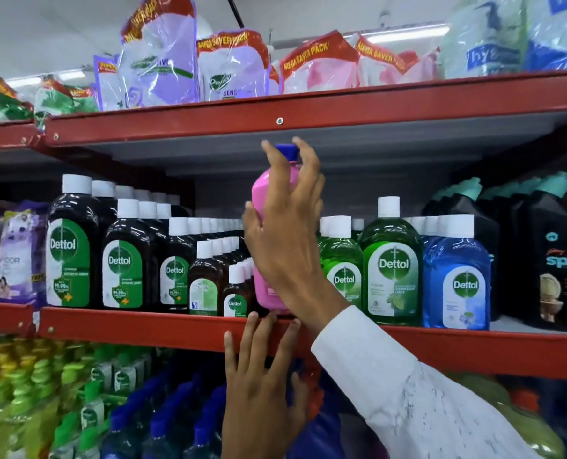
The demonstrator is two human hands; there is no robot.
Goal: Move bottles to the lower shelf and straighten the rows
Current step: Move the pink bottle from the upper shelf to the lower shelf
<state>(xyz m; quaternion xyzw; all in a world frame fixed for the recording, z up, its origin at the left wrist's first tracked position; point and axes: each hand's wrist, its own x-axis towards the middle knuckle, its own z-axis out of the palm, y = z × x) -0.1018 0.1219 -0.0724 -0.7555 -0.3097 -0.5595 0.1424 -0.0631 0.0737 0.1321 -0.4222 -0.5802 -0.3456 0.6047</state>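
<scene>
Head view: the right hand (285, 233) wraps around the pink bottle (267, 207) at the middle shelf's (143, 326) front edge. The left hand (262, 369), fingers spread, holds nothing below it. The bottle could bump the small Dettol bottles (235, 293) and tip them.

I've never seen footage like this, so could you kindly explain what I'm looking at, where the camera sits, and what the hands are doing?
There is one picture, from a camera worn on a person's head, facing store shelves. The right hand, in a white sleeve, grips a pink bottle with a blue cap at the middle shelf. The left hand reaches up just beneath it, fingers spread, holding nothing. Dettol bottles stand in rows on that shelf; pouches sit above.
</scene>
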